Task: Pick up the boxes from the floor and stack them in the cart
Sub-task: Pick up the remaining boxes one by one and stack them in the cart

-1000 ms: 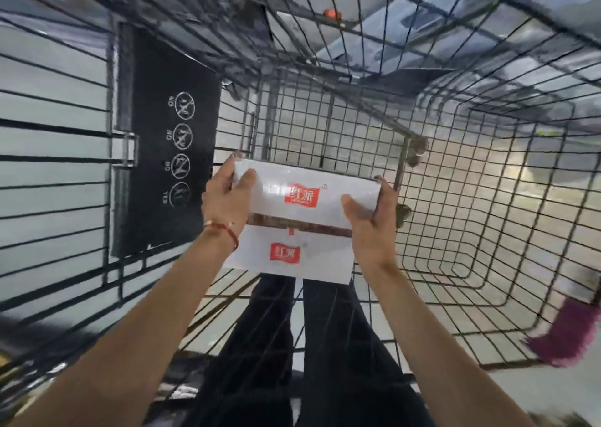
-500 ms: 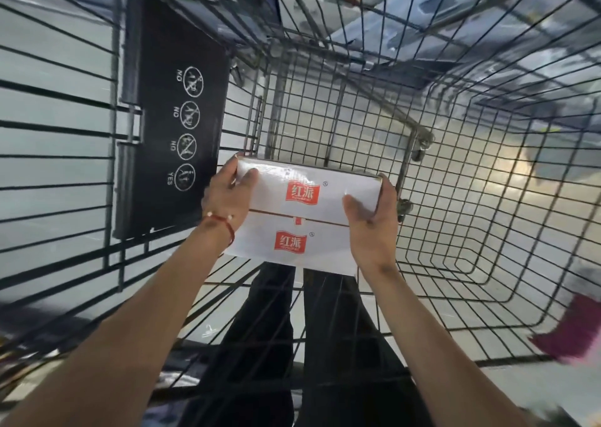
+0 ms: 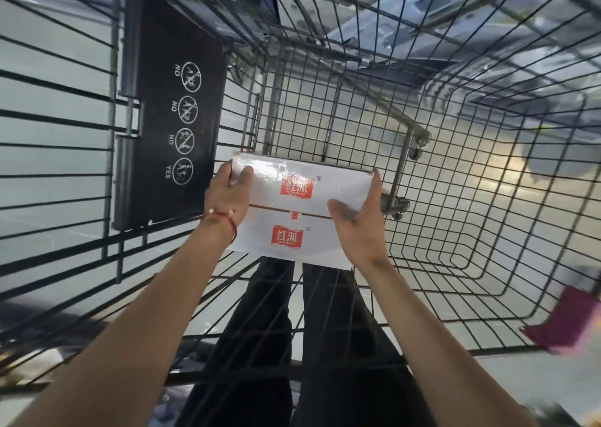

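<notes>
Pale glossy floor (image 3: 48, 117) shows through the black wire walls of the shopping cart (image 3: 455, 153), whose black seat flap (image 3: 169, 127) with white NO and YES pictograms stands at the left. Inside the basket we hold a white cardboard box (image 3: 292, 212) with two red logos, just right of that flap; whether it touches the wire bottom, we cannot tell. Our left hand (image 3: 227, 199), a red string bracelet (image 3: 227, 228) at its wrist, grips the box's left end, and our right hand (image 3: 357, 221) grips the right end, thumbs on top.
</notes>
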The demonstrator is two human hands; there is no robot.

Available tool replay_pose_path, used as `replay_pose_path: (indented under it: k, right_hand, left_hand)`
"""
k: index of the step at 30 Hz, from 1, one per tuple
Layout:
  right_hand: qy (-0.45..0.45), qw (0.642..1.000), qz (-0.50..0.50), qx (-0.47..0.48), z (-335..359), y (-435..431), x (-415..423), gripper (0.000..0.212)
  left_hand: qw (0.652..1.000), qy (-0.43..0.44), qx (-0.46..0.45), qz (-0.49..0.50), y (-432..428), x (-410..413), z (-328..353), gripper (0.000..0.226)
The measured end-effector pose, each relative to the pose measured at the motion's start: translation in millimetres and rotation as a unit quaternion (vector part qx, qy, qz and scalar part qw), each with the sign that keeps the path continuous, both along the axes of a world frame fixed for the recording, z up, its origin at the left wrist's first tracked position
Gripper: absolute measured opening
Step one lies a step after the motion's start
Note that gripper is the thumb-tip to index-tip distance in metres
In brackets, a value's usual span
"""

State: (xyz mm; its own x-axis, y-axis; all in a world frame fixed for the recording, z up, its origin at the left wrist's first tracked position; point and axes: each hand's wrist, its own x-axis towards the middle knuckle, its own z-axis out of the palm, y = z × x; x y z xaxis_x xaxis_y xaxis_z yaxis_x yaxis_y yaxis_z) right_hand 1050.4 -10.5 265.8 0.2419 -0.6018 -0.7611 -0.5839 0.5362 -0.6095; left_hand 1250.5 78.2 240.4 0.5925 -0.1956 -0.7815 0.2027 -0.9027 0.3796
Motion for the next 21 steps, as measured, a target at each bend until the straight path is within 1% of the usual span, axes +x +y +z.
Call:
replay_pose_path:
  k: [4, 6, 7, 8, 9, 11, 12, 13, 14, 16, 17, 19, 21]
  right_hand:
    - [-0.048, 0.996, -0.003, 0.073, 6.5, -9.2, 0.2, 0.104]
    - [-0.057, 0.995, -0.005, 0.087, 7.6, -11.8, -1.0, 0.101]
    - [-0.064, 0.994, -0.004, 0.088, 10.2, -12.8, -0.8, 0.096]
    - [-0.069, 0.993, -0.001, 0.093, 10.0, -12.6, -2.3, 0.091]
    - [-0.068, 0.993, -0.001, 0.101, 13.3, -12.0, -1.5, 0.09]
    - [-0.056, 0.991, -0.001, 0.119, 20.0, -9.8, 0.4, 0.095]
    - [-0.039, 0.991, -0.001, 0.124, 23.0, -8.7, 1.5, 0.094]
    - [-0.027, 0.992, -0.003, 0.127, 28.6, -7.8, 2.8, 0.086]
    - [-0.012, 0.992, -0.009, 0.126, 32.7, -7.1, 3.0, 0.072]
    - [0.015, 0.992, -0.058, 0.115, 48.7, -5.8, 3.8, 0.042]
    - [0.027, 0.99, -0.093, 0.106, 57.2, -2.7, 3.3, 0.037]
    - [0.037, 0.983, -0.153, 0.097, 72.9, 8.8, -0.3, 0.046]
    - [0.033, 0.977, -0.192, 0.084, 90.6, 25.5, -4.8, 0.039]
  left_hand:
    - [0.997, 0.009, 0.016, -0.071, 3.8, 0.8, 9.4, 0.048]
    - [0.995, 0.006, 0.01, -0.095, 6.5, 3.3, 10.6, 0.046]
    - [0.995, -0.001, 0.005, -0.102, 7.6, 3.7, 10.7, 0.047]
    - [0.995, -0.007, 0.003, -0.097, 8.7, 3.8, 10.8, 0.047]
    - [0.996, -0.012, -0.001, -0.086, 8.9, 2.9, 11.7, 0.044]
    - [0.997, -0.016, -0.003, -0.069, 8.2, 0.1, 16.1, 0.035]
    - [0.998, -0.015, -0.001, -0.065, 7.3, -1.7, 20.5, 0.035]
    - [0.998, -0.005, 0.002, -0.062, 7.5, -2.7, 24.3, 0.037]
    - [0.998, 0.011, 0.004, -0.06, 8.0, -3.3, 27.7, 0.039]
    - [0.997, 0.036, 0.002, -0.062, 8.7, -3.8, 35.8, 0.042]
    - [0.997, 0.042, -0.002, -0.063, 8.3, -4.4, 43.3, 0.043]
    - [0.997, 0.048, -0.03, -0.053, 8.5, -5.9, 60.5, 0.043]
    - [0.996, 0.053, -0.053, -0.055, 11.3, -7.6, 78.4, 0.044]
